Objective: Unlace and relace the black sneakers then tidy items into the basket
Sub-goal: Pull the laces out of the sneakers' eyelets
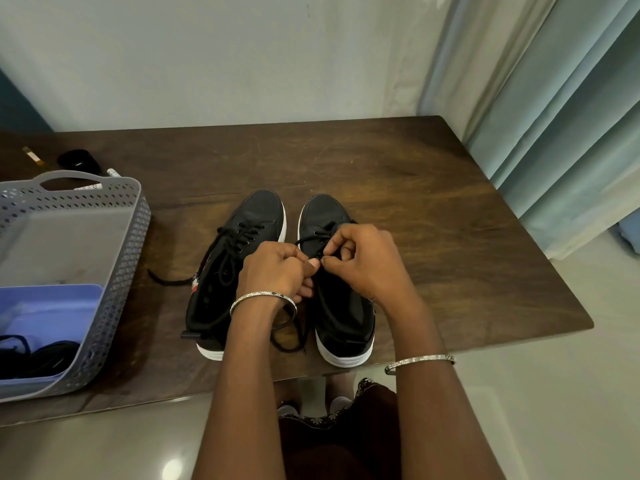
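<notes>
- Right sneaker (pixel 325 213): on the table (pixel 450 237), toe away from us, long axis straight ahead; we find it directly under both hands.
- Left hand (pixel 273 271), right hand (pixel 363 261): close together, each pinching the lace (pixel 310 238); equally near.
- Basket (pixel 128 258): well left.

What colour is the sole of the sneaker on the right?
White. The sole shows best in the head view.

A domestic room is indicated by pale blue-green curtains (pixel 561 133) hung beside a plain painted wall (pixel 242 57), by glossy light floor tiles (pixel 554 410), and by a dark wood-grain surface (pixel 433 209) on which a grey perforated household basket (pixel 135 233) is set.
</notes>
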Demonstrator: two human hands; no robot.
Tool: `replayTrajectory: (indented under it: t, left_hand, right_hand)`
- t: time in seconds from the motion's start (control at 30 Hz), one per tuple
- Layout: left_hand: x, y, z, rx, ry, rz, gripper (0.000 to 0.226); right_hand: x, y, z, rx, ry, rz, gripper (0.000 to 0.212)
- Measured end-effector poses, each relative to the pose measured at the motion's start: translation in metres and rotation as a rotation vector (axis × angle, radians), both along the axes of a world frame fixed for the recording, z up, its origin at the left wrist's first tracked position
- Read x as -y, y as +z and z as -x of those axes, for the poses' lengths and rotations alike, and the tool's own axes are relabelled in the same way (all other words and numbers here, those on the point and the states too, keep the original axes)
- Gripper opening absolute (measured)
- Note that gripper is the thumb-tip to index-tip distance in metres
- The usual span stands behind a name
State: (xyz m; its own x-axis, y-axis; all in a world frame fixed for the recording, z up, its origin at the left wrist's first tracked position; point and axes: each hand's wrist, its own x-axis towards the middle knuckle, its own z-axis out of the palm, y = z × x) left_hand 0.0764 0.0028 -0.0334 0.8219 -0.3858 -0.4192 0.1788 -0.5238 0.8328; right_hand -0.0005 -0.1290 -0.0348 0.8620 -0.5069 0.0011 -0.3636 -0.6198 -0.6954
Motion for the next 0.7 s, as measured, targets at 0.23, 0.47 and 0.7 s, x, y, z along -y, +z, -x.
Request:
replayTrajectory:
  t: [0.23,0.47,0.7]
  left_hand:
    - [0.000,0.000,0.000,-0.011,0.010,0.005,0.013]
    - [0.001,0.001,0.000,-0.010,0.012,0.005,0.014]
    - [0.008,-0.001,0.005,0.229,-0.007,-0.047,0.011]
  right_hand:
    - [0.006,0.009,0.003,0.313,-0.589,-0.801,0.015]
    - [0.020,0.000,0.015,0.236,-0.724,-0.846,0.011]
    - [0.011,-0.001,0.008,0.137,-0.251,-0.295,0.018]
